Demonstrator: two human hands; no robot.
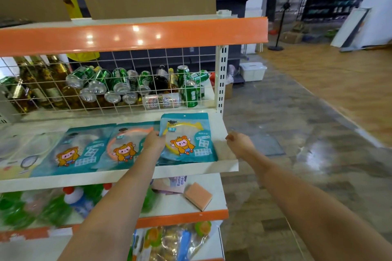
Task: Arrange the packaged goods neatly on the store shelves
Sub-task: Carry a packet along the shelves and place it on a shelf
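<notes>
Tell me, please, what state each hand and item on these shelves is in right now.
left hand: pinching the yellow-ring packet's left edge
right hand: loosely curled, holding nothing
yellow-ring packet: flat, rightmost on shelf
orange-ring packet: flat, partly overlapped
green cans: mostly toppled behind wire
sponge: loose on lower shelf
</notes>
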